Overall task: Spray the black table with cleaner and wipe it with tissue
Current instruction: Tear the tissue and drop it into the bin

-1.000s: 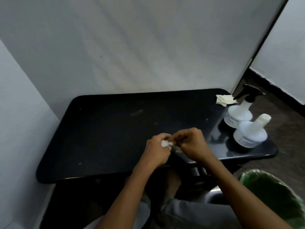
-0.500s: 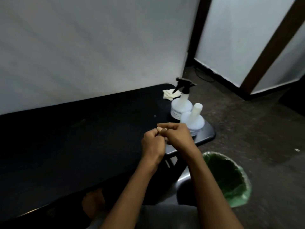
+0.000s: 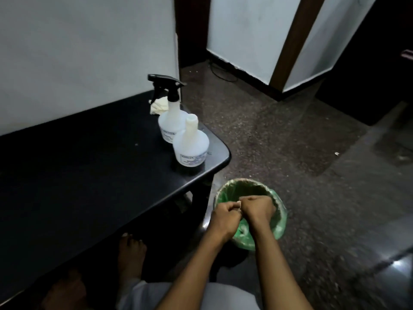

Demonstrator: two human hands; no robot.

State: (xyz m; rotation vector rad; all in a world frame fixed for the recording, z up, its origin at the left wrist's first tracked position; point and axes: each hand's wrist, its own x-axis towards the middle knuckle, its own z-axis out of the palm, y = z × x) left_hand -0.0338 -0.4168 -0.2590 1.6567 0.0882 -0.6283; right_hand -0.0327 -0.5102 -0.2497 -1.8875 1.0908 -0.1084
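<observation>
The black table (image 3: 78, 175) fills the left side. At its right end stand a white spray bottle with a black trigger (image 3: 170, 108) and a white bottle with an open neck (image 3: 191, 144). Folded pale tissue (image 3: 159, 105) lies behind them by the wall. My left hand (image 3: 225, 217) and my right hand (image 3: 257, 209) are fisted side by side over the green-lined bin (image 3: 277, 229), off the table's right edge. Both pinch a small white tissue wad (image 3: 239, 205), of which only a sliver shows between the fingers.
The bin stands on the speckled floor just right of the table leg (image 3: 201, 204). A bare foot (image 3: 131, 253) and a knee show under the table's front edge. A white wall backs the table; a dark doorway and brown frames lie far right.
Both hands moved together from above the table's front edge rightward and down to over the bin, still holding the tissue wad. The view swung right, away from the table.
</observation>
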